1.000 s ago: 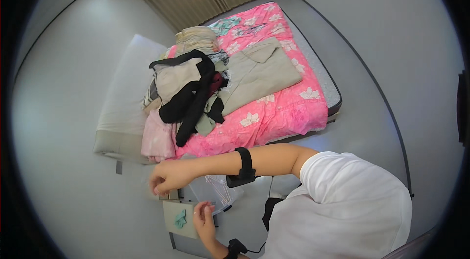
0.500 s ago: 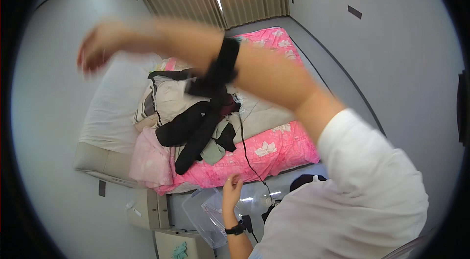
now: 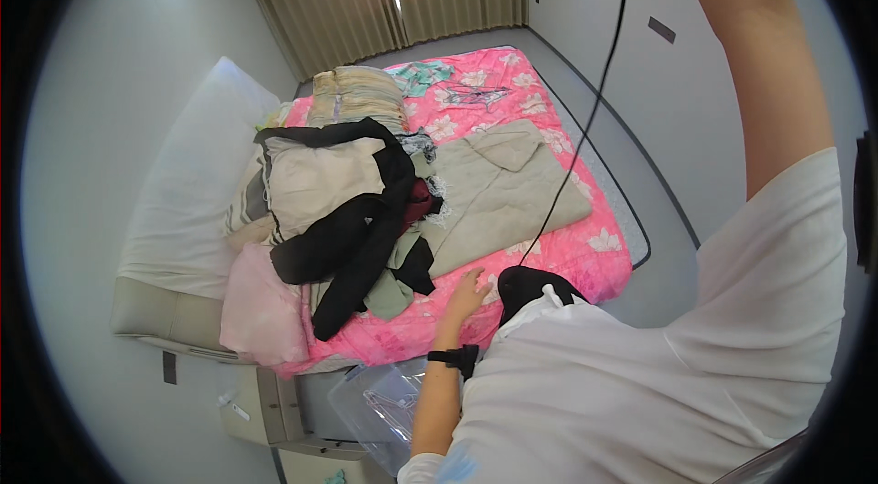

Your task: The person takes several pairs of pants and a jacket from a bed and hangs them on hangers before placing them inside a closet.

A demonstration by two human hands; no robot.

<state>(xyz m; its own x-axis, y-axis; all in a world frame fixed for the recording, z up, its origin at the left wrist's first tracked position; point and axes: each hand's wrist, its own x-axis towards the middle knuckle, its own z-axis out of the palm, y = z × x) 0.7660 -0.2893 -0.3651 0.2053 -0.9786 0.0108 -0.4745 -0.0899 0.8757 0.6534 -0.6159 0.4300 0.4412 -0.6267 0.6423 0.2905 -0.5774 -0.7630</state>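
Observation:
My left hand (image 3: 468, 294) is over the near edge of the bed, with its fingers apart and nothing in them. A black strap (image 3: 455, 359) is round that wrist. My right arm (image 3: 764, 45) reaches up past the upper right rim, so its hand is out of view. A thin black cable (image 3: 599, 100) hangs from the top edge down toward my waist. Left of my left hand lies a heap of clothes with a black garment (image 3: 352, 242) and a grey-green cloth (image 3: 390, 297). A beige garment (image 3: 512, 187) is spread flat on the pink floral bedding (image 3: 604, 251).
Folded beige fabric (image 3: 358, 98), a teal cloth (image 3: 422, 78) and hangers (image 3: 477, 96) are on the bed's far part. A pink pillow-like bundle (image 3: 263, 306) lies at the left corner. A clear plastic box (image 3: 352, 402) and a bedside cabinet (image 3: 251, 403) stand on the near side.
My right arm has swung from across the bed up and out to the right. My left hand has moved slightly right and farther forward. The bed's clothes are now uncovered to view.

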